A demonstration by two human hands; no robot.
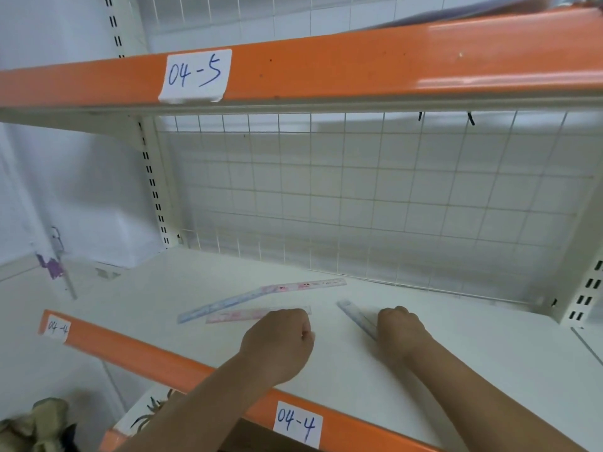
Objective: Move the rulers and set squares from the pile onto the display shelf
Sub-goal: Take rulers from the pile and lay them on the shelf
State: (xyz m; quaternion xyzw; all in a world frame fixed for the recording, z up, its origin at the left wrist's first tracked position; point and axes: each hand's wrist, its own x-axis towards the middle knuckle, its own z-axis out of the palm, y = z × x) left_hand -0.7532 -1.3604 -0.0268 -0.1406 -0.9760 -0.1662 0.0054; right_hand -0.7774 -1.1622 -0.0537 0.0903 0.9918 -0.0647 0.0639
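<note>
On the white shelf (pixel 456 353) marked 04-4 lie several clear rulers. A pink-printed ruler (pixel 310 285) lies furthest back, with a blue ruler (pixel 222 305) slanting in front of it. Nearer lies a second pink ruler (pixel 241 314), and my left hand (pixel 277 344) sits at its right end with fingers curled; whether it holds the ruler is hidden. A short blue ruler (pixel 355 316) lies slanted to the right. My right hand (pixel 403 334) rests at its near end, fingers curled over it.
A white wire grid (pixel 375 197) backs the shelf. An orange-edged shelf (pixel 359 63) labelled 04-5 hangs overhead. The shelf's orange front edge (pixel 137 350) runs under my forearms. Slotted uprights (pixel 153 181) stand at both sides. Clutter lies on the floor at bottom left.
</note>
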